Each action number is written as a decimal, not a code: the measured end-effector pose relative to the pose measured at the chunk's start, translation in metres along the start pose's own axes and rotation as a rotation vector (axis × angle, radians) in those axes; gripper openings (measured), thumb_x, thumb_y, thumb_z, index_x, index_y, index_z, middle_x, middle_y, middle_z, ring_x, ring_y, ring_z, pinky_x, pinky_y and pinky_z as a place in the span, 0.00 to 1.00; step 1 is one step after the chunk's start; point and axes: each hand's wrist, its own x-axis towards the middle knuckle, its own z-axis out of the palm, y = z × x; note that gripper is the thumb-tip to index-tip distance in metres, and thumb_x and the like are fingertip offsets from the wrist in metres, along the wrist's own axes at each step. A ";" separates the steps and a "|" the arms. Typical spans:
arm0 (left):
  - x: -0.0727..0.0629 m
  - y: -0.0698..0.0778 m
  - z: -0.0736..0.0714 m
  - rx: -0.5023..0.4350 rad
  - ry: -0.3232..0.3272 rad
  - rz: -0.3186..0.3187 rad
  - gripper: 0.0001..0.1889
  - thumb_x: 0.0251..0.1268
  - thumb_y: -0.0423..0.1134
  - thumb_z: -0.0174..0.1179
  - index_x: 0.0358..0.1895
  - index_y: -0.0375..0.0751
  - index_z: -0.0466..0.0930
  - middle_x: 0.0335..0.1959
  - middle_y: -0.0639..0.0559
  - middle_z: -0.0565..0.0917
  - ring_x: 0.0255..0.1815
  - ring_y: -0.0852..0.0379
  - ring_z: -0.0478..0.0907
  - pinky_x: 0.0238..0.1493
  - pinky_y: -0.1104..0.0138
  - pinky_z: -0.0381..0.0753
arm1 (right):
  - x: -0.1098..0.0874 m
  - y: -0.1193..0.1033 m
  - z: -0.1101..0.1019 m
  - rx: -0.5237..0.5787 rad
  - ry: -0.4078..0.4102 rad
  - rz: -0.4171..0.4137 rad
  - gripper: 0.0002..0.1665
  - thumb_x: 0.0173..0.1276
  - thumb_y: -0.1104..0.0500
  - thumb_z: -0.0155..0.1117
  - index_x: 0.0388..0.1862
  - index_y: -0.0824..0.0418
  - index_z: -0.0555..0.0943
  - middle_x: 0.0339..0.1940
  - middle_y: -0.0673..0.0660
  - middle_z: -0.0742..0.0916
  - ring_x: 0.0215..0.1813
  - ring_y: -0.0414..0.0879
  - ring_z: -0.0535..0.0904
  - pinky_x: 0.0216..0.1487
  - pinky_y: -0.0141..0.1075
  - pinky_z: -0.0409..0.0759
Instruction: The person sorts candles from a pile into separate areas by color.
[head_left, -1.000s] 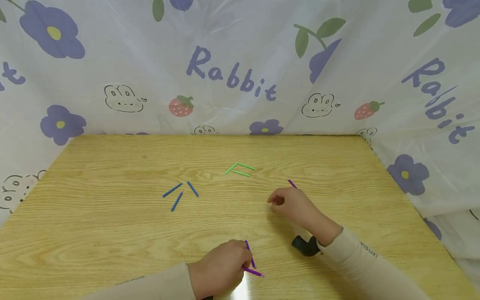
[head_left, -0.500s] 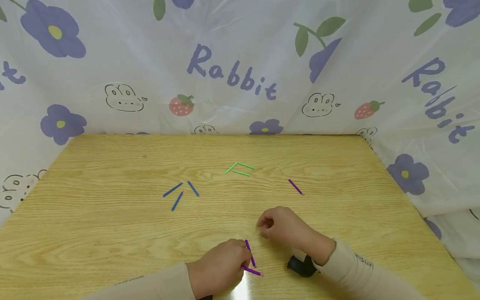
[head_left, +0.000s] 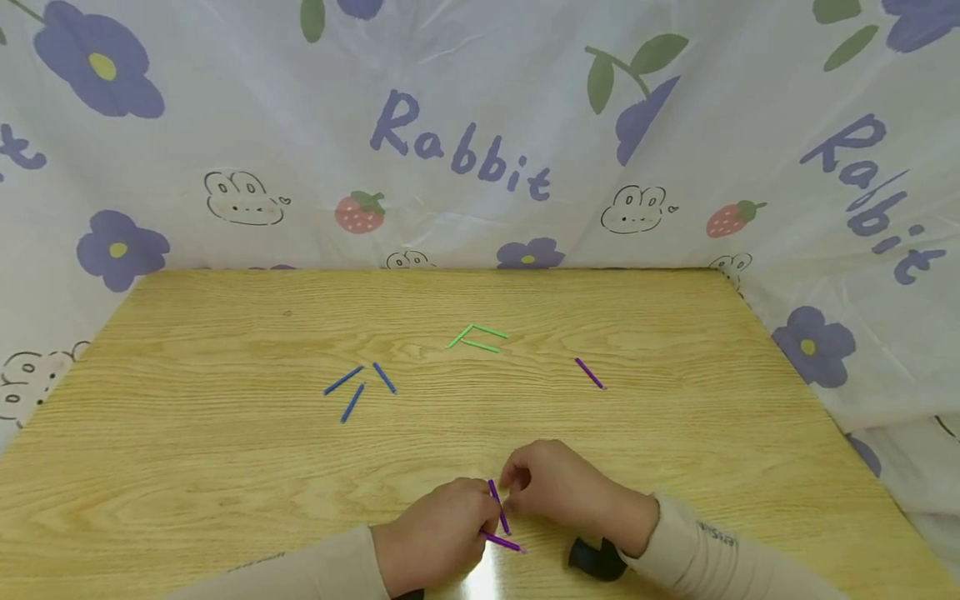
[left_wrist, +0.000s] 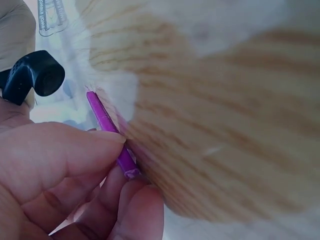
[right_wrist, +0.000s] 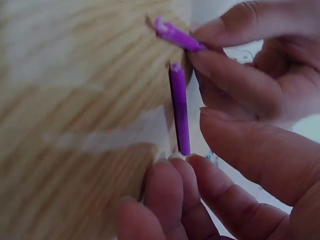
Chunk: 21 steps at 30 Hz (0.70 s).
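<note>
My left hand (head_left: pixel 438 533) is low in the middle of the head view. Its thumb and fingertips pinch one end of a short purple stick (left_wrist: pixel 104 117), close over the table. A second purple stick (head_left: pixel 501 510) lies just in front of that hand's fingers. My right hand (head_left: pixel 566 496) is beside it, with bent fingers and a gap between thumb and index finger. In the right wrist view, its fingertips (right_wrist: pixel 192 159) are right at the near end of this second purple stick, which is not gripped. A third purple stick (head_left: pixel 590 374) lies farther back on the right.
Three blue sticks (head_left: pixel 343 380) lie spread on the wooden table (head_left: pixel 225 483) at left. Three green sticks (head_left: pixel 480 345) form an angular shape at the back middle. A white printed cloth (head_left: pixel 465 50) hangs behind the table. Black wrist devices (head_left: pixel 597 560) sit at both wrists.
My right hand has come back from near the far purple stick, leaving it on the table, and has moved down and left to my left hand. The left hand keeps its place.
</note>
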 end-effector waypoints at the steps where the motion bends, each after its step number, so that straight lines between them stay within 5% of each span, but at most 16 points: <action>1: 0.000 0.000 0.000 0.002 0.004 0.005 0.14 0.43 0.23 0.60 0.14 0.47 0.75 0.20 0.62 0.71 0.25 0.66 0.66 0.28 0.76 0.67 | 0.000 -0.001 0.001 -0.012 0.001 -0.005 0.07 0.53 0.66 0.72 0.31 0.61 0.84 0.23 0.46 0.81 0.28 0.40 0.72 0.29 0.30 0.71; 8: 0.000 -0.001 0.000 0.002 0.007 0.017 0.14 0.43 0.23 0.60 0.14 0.47 0.75 0.19 0.63 0.70 0.25 0.67 0.65 0.28 0.76 0.66 | 0.002 -0.003 0.006 -0.108 0.030 -0.020 0.07 0.50 0.65 0.71 0.30 0.60 0.84 0.22 0.44 0.79 0.27 0.38 0.71 0.30 0.31 0.72; 21: 0.000 -0.001 0.000 0.003 0.008 0.015 0.13 0.43 0.23 0.60 0.15 0.47 0.75 0.20 0.62 0.72 0.24 0.67 0.66 0.27 0.77 0.66 | 0.004 -0.005 0.007 -0.112 0.029 -0.020 0.07 0.50 0.68 0.68 0.30 0.61 0.83 0.21 0.46 0.80 0.25 0.37 0.71 0.28 0.30 0.71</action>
